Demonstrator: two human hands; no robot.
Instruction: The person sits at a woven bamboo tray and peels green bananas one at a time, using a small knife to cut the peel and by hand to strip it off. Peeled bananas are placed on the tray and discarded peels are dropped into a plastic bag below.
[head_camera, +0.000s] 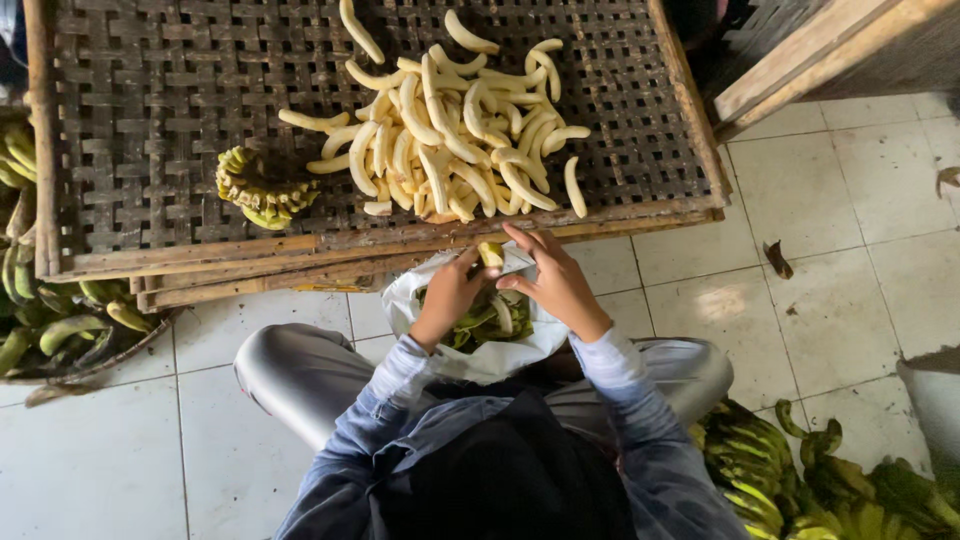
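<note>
Pale floor tiles run under a woven tray in a wooden frame, and on it lies a heap of peeled bananas with a green bunch stub just beside them. From above, the person sits close against the tray's front edge. Both hands meet over a white bag of green peels in the lap. The left hand and the right hand pinch one banana between them, fingers curled around it, its end part peeled. Unpeeled green bananas lie on the floor at the right; more sit in a basket on the left.
</note>
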